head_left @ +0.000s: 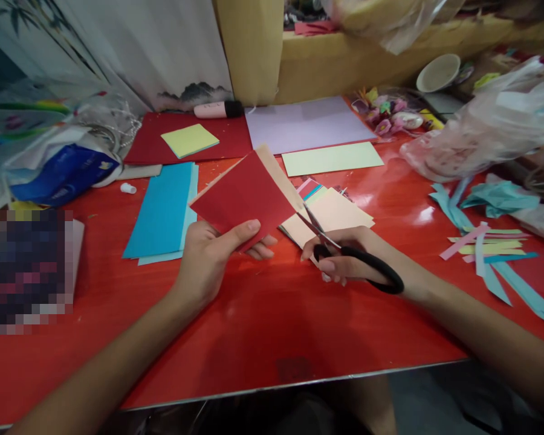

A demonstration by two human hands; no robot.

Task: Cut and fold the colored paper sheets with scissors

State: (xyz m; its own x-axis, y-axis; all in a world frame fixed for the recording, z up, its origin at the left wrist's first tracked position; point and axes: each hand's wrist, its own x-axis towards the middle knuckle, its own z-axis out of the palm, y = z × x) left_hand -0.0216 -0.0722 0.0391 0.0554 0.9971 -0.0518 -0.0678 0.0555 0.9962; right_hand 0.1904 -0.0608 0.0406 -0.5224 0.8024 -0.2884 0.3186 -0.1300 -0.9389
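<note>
My left hand pinches the lower corner of a dark red paper square and holds it tilted above the red table. A tan sheet shows behind the red one along its upper right edge. My right hand is closed through the black handles of a pair of scissors. The blades point up and left, and their tips meet the red paper's right edge. A pile of cream and pastel sheets lies just behind the scissors.
Blue sheets lie to the left. A yellow pad sits on dark red paper at the back. Lilac and pale green sheets lie behind. Cut paper strips and plastic bags crowd the right.
</note>
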